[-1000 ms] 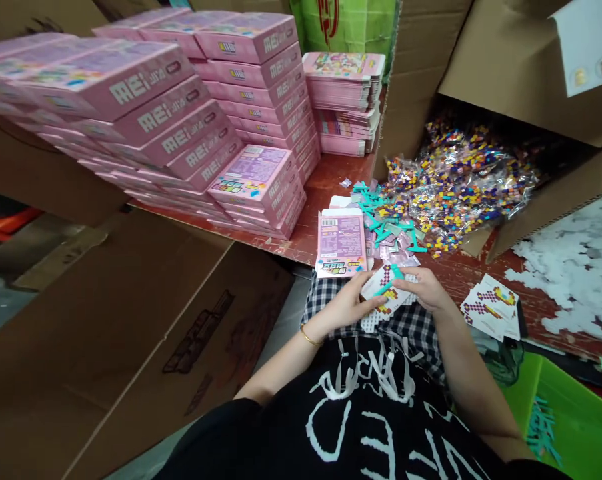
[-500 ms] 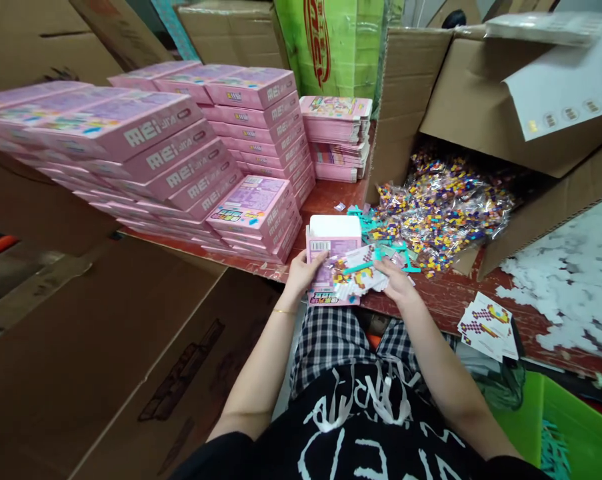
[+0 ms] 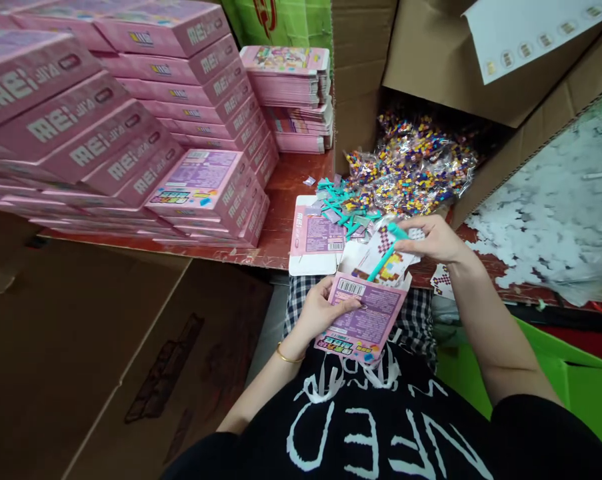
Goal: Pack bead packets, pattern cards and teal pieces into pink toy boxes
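My left hand is closed on a pink carton, thumb across its printed purple panel. The carton tilts near my lap, its top flaps open and pointing away from me. Pinched in my right hand are printed cards with pixel-style pictures and a teal plastic stick lying over them. Their lower ends are inside the carton's mouth; how deep is hidden. Just beyond, another pink carton lies on the red table edge, beside a pile of teal plastic pieces.
Stacked pink boxes fill the table's left side, with flat cartons behind. Bags of colourful beads spill from a large cardboard box. White pieces lie at right, above a green bin. More printed cards lie near my right forearm.
The carton has come nearer my body and tilted, its mouth now open. The cards and teal stick have moved from in front of it into its opening. My view has shifted right and down.
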{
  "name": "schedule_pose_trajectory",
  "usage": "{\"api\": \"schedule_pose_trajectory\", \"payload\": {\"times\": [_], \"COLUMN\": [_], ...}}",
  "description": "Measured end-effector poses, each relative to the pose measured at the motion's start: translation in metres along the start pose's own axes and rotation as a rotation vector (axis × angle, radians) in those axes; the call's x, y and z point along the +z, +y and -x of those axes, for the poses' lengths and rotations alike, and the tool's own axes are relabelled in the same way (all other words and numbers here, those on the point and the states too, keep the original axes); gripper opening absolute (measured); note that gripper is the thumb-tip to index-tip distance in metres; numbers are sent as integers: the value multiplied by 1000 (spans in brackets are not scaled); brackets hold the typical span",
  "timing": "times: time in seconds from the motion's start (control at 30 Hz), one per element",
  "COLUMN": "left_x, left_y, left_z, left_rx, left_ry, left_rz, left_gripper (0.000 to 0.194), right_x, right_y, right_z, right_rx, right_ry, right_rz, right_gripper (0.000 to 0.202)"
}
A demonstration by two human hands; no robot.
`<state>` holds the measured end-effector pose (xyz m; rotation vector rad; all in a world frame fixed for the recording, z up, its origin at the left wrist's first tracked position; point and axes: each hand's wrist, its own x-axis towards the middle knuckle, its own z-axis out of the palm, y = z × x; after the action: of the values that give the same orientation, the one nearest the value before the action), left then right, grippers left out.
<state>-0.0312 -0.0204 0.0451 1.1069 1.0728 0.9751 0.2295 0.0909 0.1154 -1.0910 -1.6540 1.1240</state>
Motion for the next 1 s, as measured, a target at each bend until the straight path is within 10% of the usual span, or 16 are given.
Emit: {"api": "schedule_pose_trajectory", "payload": {"times": [0.17,0.33,0.47,0.67,1.0], "left_x": [17,19,18,13,-2], "left_y": [-13,-27,-32,-33,-38], "left_z": [-3,0,2,4,-19], "left_rx": [-92,-104,-119,-21,238], "left_ry": [84,185,179,225,272], "left_rz": [-5,-20,18,104,4], "left_gripper": [42,40,43,52,37], "right_x": [28,58,55,66,125], "right_y": [7,7,12,57,70], "right_z": [26,51,58,82,97], "right_rx": [-18,-73,-148,-75,-36], "right_ry": [-331,-205,-351,199,343], "right_rz": [253,395,396,127,-84], "right_gripper": [36,37,27,39,34]}}
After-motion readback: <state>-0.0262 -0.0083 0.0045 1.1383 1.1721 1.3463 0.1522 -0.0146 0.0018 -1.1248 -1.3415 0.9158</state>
